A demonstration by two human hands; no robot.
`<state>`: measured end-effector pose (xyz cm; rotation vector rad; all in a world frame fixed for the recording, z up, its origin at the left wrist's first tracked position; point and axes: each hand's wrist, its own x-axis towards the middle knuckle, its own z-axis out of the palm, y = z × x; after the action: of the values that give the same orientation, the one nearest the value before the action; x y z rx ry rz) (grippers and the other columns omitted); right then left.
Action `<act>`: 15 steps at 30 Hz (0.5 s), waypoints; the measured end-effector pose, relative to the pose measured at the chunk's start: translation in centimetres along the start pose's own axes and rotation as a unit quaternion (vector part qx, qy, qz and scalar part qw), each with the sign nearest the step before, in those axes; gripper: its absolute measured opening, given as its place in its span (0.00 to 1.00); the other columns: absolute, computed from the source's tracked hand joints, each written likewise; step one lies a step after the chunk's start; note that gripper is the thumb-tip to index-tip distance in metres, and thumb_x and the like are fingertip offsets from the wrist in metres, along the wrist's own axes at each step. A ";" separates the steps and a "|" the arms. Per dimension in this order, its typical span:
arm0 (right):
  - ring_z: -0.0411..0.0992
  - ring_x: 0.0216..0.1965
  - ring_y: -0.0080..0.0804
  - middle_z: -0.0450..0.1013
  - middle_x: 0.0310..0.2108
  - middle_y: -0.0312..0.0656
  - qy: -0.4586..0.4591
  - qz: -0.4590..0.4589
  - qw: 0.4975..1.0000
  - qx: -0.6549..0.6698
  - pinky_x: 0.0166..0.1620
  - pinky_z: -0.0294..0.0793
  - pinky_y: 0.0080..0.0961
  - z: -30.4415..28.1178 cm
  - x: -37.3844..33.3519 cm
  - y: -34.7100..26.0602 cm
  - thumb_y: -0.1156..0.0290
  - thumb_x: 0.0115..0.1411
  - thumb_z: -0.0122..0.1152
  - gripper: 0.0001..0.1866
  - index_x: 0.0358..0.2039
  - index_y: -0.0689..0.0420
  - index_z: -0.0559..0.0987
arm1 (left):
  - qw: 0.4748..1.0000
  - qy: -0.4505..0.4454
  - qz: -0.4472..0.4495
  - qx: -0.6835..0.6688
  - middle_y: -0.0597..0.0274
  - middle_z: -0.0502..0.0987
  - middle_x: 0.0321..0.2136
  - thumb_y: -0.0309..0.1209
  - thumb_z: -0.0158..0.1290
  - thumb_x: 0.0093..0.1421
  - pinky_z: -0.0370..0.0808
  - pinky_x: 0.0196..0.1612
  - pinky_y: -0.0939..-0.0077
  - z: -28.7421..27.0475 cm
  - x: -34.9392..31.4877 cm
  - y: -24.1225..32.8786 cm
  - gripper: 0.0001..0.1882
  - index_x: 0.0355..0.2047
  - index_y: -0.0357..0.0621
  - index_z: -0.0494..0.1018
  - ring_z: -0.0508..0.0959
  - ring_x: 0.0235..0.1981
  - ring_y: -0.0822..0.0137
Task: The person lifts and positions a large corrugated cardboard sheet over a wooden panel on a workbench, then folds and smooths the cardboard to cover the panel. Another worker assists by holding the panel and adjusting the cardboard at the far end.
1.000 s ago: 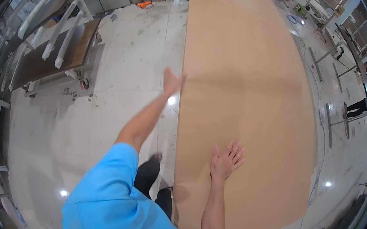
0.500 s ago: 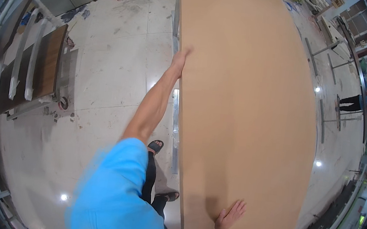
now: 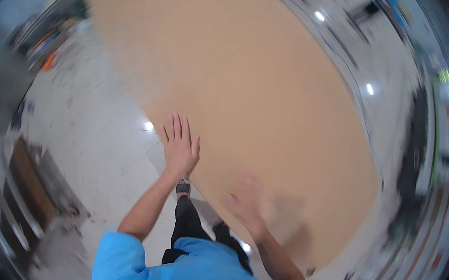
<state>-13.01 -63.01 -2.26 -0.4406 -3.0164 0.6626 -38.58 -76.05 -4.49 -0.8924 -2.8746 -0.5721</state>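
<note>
A large flat tan board [image 3: 233, 73] stretches from the far left to the near right in front of me. My left hand [image 3: 179, 148] is over its near long edge, fingers spread and pointing away, with nothing in it. Farther right, my right hand [image 3: 249, 205] is low over the board, smeared by motion. Its thumb stands apart from the fingers, and I see nothing held. Whether either palm touches the surface I cannot tell.
A rack with dark brown panels [image 3: 31, 182] stands at the lower left. An orange tool [image 3: 49, 62] lies on the floor by a box of items. A thin cable [image 3: 350, 88] runs beyond the board's far edge. Dark machinery [image 3: 415, 148] lines the right.
The view has turned, so the board now slants. My left hand has drawn back along the near edge, closer to my body. My right hand has come nearer to the left one.
</note>
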 end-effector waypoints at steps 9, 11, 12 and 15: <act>0.43 0.73 0.45 0.49 0.72 0.42 0.049 0.266 0.945 -0.183 0.71 0.39 0.55 -3.3 -6.5 19.3 0.51 0.68 0.42 0.33 0.70 0.51 0.57 | 0.940 -0.192 0.281 -0.024 0.39 0.49 0.69 0.47 0.46 0.64 0.37 0.68 0.35 3.3 -8.5 20.4 0.38 0.67 0.33 0.54 0.43 0.71 0.38; 0.43 0.73 0.46 0.49 0.72 0.44 0.080 0.328 0.923 -0.183 0.71 0.39 0.55 -6.5 -10.9 27.7 0.50 0.68 0.42 0.33 0.70 0.51 0.56 | 0.910 -0.205 0.360 -0.035 0.41 0.50 0.69 0.51 0.46 0.63 0.38 0.68 0.33 5.8 -10.0 27.4 0.39 0.66 0.35 0.56 0.43 0.71 0.38; 0.43 0.73 0.46 0.50 0.71 0.45 0.114 0.323 0.920 -0.193 0.71 0.39 0.55 -8.0 -12.7 31.1 0.50 0.68 0.42 0.34 0.70 0.51 0.56 | 0.902 -0.195 0.384 -0.042 0.41 0.50 0.69 0.52 0.45 0.63 0.38 0.68 0.33 6.8 -11.2 30.7 0.40 0.67 0.36 0.56 0.44 0.71 0.38; 0.45 0.72 0.49 0.51 0.71 0.46 0.136 0.472 0.858 -0.150 0.70 0.41 0.55 -13.9 -18.7 37.1 0.50 0.67 0.46 0.35 0.69 0.53 0.57 | 0.893 -0.187 0.407 -0.033 0.42 0.48 0.70 0.54 0.44 0.63 0.37 0.67 0.31 9.8 -12.8 38.3 0.41 0.68 0.39 0.52 0.43 0.71 0.39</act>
<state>16.01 -30.29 -4.27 -1.8887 -2.4619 0.0709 -6.24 -50.08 -3.33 -2.2372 -2.3772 -0.4211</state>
